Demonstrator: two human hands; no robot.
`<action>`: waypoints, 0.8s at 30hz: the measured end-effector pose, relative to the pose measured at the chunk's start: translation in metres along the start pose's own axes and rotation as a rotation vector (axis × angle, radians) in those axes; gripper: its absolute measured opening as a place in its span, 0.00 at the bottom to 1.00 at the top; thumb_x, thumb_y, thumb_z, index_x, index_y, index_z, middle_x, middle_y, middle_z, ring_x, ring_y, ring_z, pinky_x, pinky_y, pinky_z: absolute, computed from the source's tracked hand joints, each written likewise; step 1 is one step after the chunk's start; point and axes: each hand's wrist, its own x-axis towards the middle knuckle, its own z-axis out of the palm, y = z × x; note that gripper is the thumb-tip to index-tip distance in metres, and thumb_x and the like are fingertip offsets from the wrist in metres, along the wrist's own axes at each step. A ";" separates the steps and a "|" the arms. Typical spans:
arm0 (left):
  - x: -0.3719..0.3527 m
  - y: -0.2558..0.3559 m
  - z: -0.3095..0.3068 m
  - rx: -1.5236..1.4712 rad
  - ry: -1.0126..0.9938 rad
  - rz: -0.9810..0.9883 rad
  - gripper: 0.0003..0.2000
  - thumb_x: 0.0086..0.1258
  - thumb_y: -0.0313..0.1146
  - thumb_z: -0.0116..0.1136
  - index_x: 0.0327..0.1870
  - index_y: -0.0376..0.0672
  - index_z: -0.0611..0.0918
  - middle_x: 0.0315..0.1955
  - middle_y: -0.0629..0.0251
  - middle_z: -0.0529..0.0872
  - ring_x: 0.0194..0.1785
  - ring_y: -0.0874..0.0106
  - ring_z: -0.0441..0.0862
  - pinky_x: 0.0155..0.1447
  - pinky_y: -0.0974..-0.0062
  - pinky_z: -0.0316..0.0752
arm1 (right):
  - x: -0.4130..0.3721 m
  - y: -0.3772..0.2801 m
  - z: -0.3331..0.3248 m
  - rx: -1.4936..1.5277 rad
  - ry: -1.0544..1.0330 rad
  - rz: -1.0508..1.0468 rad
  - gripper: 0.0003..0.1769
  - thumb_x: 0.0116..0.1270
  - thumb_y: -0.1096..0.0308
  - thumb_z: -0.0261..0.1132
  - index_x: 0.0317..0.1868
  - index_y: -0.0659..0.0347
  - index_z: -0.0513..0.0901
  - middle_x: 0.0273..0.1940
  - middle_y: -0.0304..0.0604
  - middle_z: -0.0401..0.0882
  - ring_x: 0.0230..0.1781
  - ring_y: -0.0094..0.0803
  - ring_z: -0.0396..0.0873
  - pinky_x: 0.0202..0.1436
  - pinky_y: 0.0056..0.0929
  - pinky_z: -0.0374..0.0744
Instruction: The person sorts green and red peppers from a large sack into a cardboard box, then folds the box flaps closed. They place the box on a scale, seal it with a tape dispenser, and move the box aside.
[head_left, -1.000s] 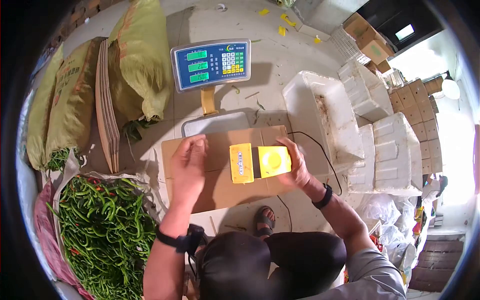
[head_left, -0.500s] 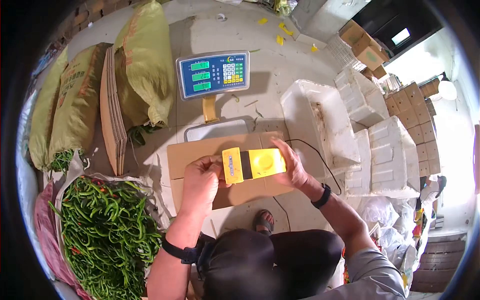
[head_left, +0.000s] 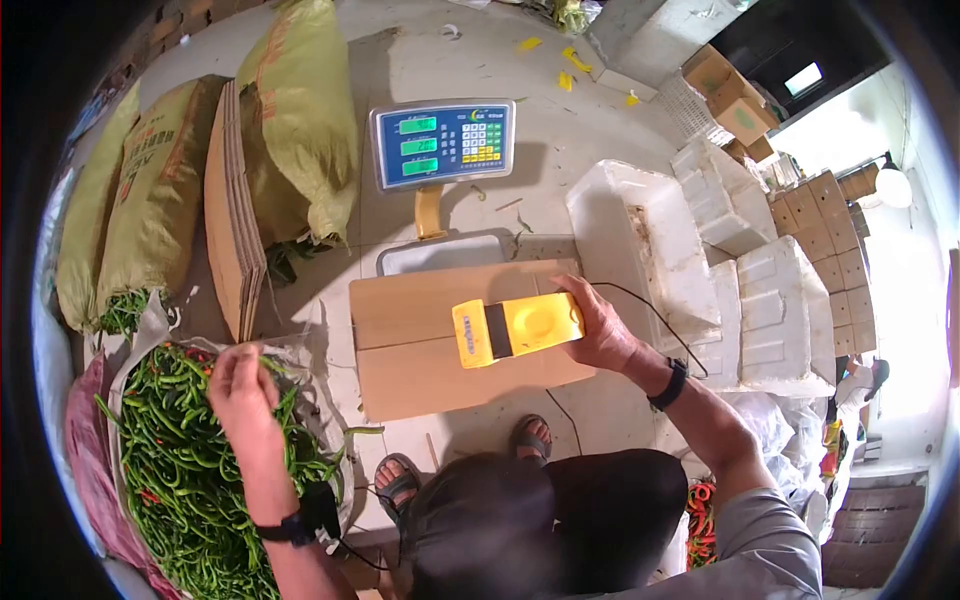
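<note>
My right hand (head_left: 602,330) grips the right end of a yellow block-shaped device (head_left: 542,325) with a black band and a round dent. It is held above a flat cardboard box (head_left: 400,388). My left hand (head_left: 245,385) is over the upper edge of a big open sack of green chili peppers (head_left: 190,455). Its fingers are bent together in a pinch; what lies between them, if anything, is too small to make out. Beyond the box stands a platform scale with a lit display (head_left: 443,145); the box covers part of its pan (head_left: 445,255).
Full yellow-green woven sacks (head_left: 300,120) and folded cardboard sheets (head_left: 232,220) stand at the left. White foam boxes (head_left: 640,250) are on the right, with stacked cartons (head_left: 825,250) behind. A black cable (head_left: 650,305) runs along the floor. Red peppers (head_left: 702,525) show beside my right leg.
My left hand has left the yellow device and moved left and slightly down, over the chili peppers. My right hand still holds the device. The view has shifted slightly.
</note>
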 end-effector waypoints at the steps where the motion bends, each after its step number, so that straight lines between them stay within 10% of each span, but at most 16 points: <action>1: 0.004 -0.019 -0.004 -0.049 0.026 -0.039 0.06 0.74 0.30 0.58 0.34 0.41 0.81 0.16 0.76 0.70 0.16 0.84 0.61 0.20 0.81 0.52 | 0.001 -0.005 0.003 -0.057 0.005 -0.025 0.38 0.55 0.76 0.70 0.68 0.59 0.67 0.52 0.53 0.78 0.52 0.53 0.80 0.54 0.41 0.79; 24: -0.008 -0.227 0.057 -0.146 -0.060 -0.206 0.12 0.76 0.38 0.59 0.38 0.38 0.82 0.19 0.74 0.76 0.23 0.81 0.69 0.28 0.78 0.66 | 0.032 -0.062 0.019 -0.332 -0.115 0.038 0.31 0.58 0.79 0.66 0.63 0.63 0.68 0.52 0.58 0.75 0.52 0.58 0.78 0.53 0.45 0.80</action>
